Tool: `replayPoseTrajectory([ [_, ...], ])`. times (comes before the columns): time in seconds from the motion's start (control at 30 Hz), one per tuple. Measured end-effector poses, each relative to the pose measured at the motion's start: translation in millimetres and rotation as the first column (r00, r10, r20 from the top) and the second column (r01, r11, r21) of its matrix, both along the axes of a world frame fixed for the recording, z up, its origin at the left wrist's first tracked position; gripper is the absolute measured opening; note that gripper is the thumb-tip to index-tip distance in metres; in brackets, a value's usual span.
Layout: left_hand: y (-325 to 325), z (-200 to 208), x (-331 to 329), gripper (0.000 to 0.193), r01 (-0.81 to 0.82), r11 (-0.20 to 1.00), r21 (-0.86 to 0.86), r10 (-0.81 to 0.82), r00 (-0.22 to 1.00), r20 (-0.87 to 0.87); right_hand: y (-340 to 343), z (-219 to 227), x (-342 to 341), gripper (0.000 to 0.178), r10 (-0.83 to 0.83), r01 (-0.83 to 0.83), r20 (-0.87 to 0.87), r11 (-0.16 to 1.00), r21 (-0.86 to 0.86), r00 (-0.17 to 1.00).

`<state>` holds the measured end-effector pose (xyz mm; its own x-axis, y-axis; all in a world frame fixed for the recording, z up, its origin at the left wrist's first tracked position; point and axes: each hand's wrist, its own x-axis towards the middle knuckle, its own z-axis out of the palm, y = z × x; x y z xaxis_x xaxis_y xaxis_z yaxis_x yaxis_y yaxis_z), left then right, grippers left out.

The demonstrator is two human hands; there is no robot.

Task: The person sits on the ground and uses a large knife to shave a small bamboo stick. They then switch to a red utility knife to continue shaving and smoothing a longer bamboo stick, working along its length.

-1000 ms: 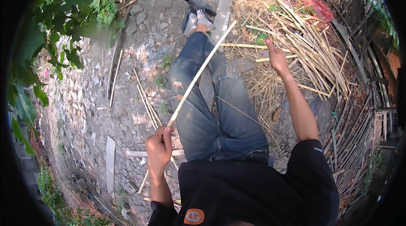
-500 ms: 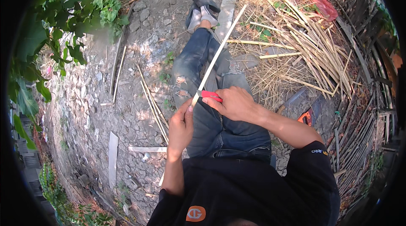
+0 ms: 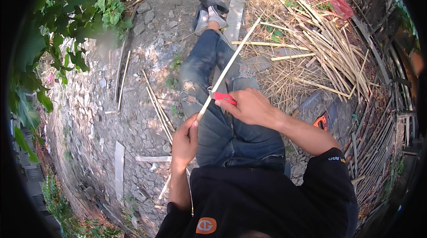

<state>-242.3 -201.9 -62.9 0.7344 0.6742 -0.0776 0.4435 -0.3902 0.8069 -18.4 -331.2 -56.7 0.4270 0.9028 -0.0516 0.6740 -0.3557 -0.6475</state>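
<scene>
A long, pale bamboo strip (image 3: 234, 55) slants over my jeans, its far end pointing away to the right. My left hand (image 3: 184, 143) pinches the near end of it between thumb and fingers. In my right hand (image 3: 252, 107) is a red-handled utility knife (image 3: 225, 98), gripped with its blade end against the strip, a short way beyond the left fingers. A small, thin curl seems to stand at the blade. How deep the edge sits in the bamboo cannot be made out.
Many cut strips (image 3: 331, 53) lie piled on straw at the far right, near a red plastic bag (image 3: 340, 5). An orange-handled saw (image 3: 320, 122) rests right of my legs. More strips (image 3: 157, 104) and a flat slat (image 3: 119, 162) lie left. Leafy branches (image 3: 66, 28) hang upper left.
My left hand has drawn back toward me and slightly left, pulling the strip along. The right hand with the knife has barely moved, so more bamboo shows between blade and left fingers.
</scene>
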Motion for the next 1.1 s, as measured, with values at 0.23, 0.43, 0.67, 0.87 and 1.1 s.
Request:
replayPoseTrajectory([
  [0.23, 9.9, 2.8, -38.7, 0.030, 0.026, 0.995, -0.101, -0.023, 0.999, 0.035, -9.6, -59.0, 178.1, 0.081, -0.624, 0.627, -0.072, 0.778, 0.035, 0.778],
  [0.43, 19.1, -15.0, -37.2, 0.037, 0.009, 0.920, -0.393, 0.045, 0.991, 0.126, 1.6, -26.1, 107.7, 0.072, -0.422, 0.437, -0.170, 0.897, 0.065, 0.891],
  [0.67, 20.1, -12.7, -10.2, 0.041, -0.018, 0.925, -0.379, 0.083, 0.984, 0.156, -18.2, -56.6, 27.6, 0.046, -0.025, 0.050, 0.119, 0.976, -0.214, 0.993],
  [0.87, 25.2, -14.8, -9.5, 0.039, 0.022, 0.963, -0.268, 0.005, 0.995, 0.099, -46.3, -83.4, 36.3, 0.027, 0.140, -0.128, 0.022, 0.950, -0.286, 0.990],
  [1.1, 15.4, -2.6, -4.0, 0.036, 0.006, 0.984, -0.176, 0.007, 0.998, 0.069, -43.8, -75.9, 103.3, 0.039, -0.390, 0.397, 0.200, 0.918, 0.003, 0.899],
])
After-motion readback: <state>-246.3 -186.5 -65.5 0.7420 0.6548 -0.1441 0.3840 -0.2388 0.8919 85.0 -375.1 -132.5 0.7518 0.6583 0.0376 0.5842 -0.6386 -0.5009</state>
